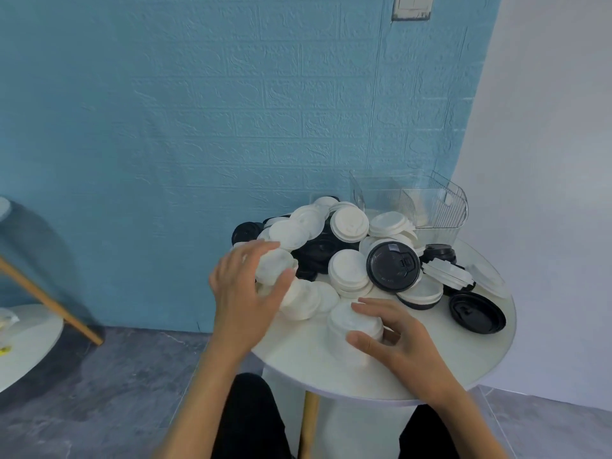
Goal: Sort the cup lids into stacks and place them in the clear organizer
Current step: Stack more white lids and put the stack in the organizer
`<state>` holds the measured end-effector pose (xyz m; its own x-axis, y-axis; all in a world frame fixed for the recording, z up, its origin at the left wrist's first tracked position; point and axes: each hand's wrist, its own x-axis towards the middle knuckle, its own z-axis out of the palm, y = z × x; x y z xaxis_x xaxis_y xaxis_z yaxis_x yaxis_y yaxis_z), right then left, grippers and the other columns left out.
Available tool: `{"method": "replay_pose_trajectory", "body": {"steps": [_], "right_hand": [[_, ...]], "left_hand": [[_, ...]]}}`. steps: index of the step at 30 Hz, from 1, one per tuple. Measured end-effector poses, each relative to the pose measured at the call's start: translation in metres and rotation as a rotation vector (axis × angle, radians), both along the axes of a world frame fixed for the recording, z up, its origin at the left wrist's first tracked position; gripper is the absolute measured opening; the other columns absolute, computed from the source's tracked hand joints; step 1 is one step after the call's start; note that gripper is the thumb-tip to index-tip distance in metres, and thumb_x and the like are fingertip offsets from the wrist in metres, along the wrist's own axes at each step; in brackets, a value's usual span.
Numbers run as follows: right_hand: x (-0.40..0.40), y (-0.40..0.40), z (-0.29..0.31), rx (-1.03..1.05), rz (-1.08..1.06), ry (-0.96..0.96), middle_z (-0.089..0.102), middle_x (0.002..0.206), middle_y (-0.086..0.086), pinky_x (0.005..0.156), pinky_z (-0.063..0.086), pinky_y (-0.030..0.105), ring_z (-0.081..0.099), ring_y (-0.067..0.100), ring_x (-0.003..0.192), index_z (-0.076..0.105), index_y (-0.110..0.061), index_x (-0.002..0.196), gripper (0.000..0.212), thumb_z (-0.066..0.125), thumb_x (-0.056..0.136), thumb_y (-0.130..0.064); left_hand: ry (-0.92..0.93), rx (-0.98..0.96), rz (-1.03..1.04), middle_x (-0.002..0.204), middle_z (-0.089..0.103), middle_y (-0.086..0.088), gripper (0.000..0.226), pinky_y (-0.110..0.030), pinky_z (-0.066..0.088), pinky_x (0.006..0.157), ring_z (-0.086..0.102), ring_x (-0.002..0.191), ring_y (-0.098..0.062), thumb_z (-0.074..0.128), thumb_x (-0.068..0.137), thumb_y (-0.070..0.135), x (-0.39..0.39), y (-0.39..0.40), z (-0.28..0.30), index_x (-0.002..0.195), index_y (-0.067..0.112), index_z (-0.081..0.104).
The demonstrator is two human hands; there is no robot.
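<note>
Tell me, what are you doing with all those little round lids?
A person is sorting cup lids on a round white table. The left hand grips a white lid at the edge of the mixed black and white pile. The right hand curls its fingers round a short stack of white lids at the front. The clear organizer stands behind the pile, seemingly without stacks yet.

On the round white table, the left hand grips a white lid at nine o'clock of the lid pile — the right hand holds a white stack at six; the clear organizer stands at one o'clock
</note>
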<state>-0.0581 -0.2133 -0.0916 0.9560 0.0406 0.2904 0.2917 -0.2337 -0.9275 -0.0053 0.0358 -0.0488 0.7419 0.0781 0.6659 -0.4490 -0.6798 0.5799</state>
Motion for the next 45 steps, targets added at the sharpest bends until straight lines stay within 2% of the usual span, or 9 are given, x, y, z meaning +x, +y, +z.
{"method": "replay_pose_trajectory", "body": {"steps": [4,8,14,19,31,35,39,42,45], "right_hand": [[-0.001,0.001,0.0,0.029,0.0,-0.006,0.064,0.123,-0.024,0.098,0.052,0.026,0.061,0.003,0.121,0.076,-0.033,0.111,0.045,0.085,0.068,-0.042],[0.0,0.001,0.0,0.021,0.001,-0.008,0.064,0.122,-0.024,0.097,0.052,0.024,0.062,0.003,0.12,0.076,-0.031,0.112,0.047,0.085,0.068,-0.042],[0.0,0.001,0.0,0.011,-0.004,-0.009,0.064,0.124,-0.023,0.099,0.051,0.03,0.061,0.005,0.121,0.076,-0.034,0.112,0.047,0.085,0.067,-0.047],[-0.001,0.001,-0.001,0.016,-0.017,-0.008,0.064,0.122,-0.024,0.1,0.052,0.031,0.061,0.004,0.12,0.076,-0.032,0.112,0.046,0.085,0.068,-0.043],[-0.003,0.002,0.001,0.03,-0.025,-0.011,0.064,0.124,-0.021,0.102,0.052,0.037,0.061,0.008,0.121,0.075,-0.043,0.108,0.043,0.086,0.067,-0.051],[0.0,-0.002,-0.003,0.042,-0.013,0.011,0.069,0.121,-0.012,0.095,0.056,0.035,0.067,0.014,0.114,0.071,-0.039,0.111,0.06,0.088,0.059,-0.064],[-0.002,-0.002,0.002,0.085,0.013,0.042,0.071,0.118,-0.011,0.089,0.059,0.034,0.071,0.017,0.105,0.058,-0.03,0.122,0.079,0.094,0.055,-0.049],[-0.003,-0.002,0.005,0.107,0.038,0.004,0.068,0.122,-0.012,0.084,0.057,0.028,0.071,0.015,0.103,0.054,-0.038,0.13,0.085,0.096,0.057,-0.041],[-0.003,-0.003,0.004,0.11,0.042,-0.005,0.07,0.121,-0.009,0.078,0.057,0.025,0.072,0.014,0.094,0.051,-0.046,0.137,0.089,0.096,0.063,-0.025]], "left_hand": [[0.386,-0.086,0.14,0.16,0.034,0.001,0.073,-0.051,0.02,0.12,0.029,0.147,-0.026,0.057,0.072,0.071,0.034,0.04,-0.013,0.141,0.051,0.048],[0.49,-0.24,0.011,0.149,0.045,0.01,0.077,-0.054,0.031,0.119,0.038,0.142,-0.017,0.062,0.068,0.072,0.043,0.055,-0.026,0.141,0.054,0.046],[0.435,-0.245,-0.091,0.143,0.053,0.012,0.057,-0.041,0.039,0.115,0.047,0.134,-0.009,0.084,0.085,0.032,0.038,0.057,-0.038,0.134,0.046,0.058],[0.397,-0.242,-0.129,0.129,0.055,0.024,0.056,-0.035,0.041,0.112,0.049,0.128,-0.005,0.086,0.083,0.029,0.034,0.052,-0.034,0.132,0.041,0.063],[0.199,-0.489,-0.109,0.135,0.062,0.014,0.052,-0.045,0.048,0.11,0.057,0.126,-0.007,0.083,0.079,0.032,0.021,0.06,-0.026,0.126,0.043,0.065],[0.123,-0.352,-0.334,0.137,0.062,0.014,0.056,-0.035,0.046,0.109,0.056,0.131,-0.007,0.089,0.076,0.04,-0.003,0.024,0.004,0.128,0.036,0.068],[0.224,-0.168,-0.534,0.134,0.064,0.024,0.059,-0.023,0.043,0.107,0.056,0.129,0.001,0.087,0.064,0.054,-0.022,-0.029,0.011,0.119,0.048,0.069],[0.262,-0.029,-0.544,0.137,0.056,0.03,0.058,-0.007,0.034,0.105,0.05,0.128,0.013,0.085,0.063,0.059,-0.027,-0.059,0.002,0.118,0.053,0.068],[0.296,0.065,-0.539,0.136,0.043,0.035,0.05,-0.009,0.037,0.102,0.045,0.129,0.012,0.084,0.071,0.059,-0.03,-0.074,-0.009,0.118,0.049,0.07]]}}
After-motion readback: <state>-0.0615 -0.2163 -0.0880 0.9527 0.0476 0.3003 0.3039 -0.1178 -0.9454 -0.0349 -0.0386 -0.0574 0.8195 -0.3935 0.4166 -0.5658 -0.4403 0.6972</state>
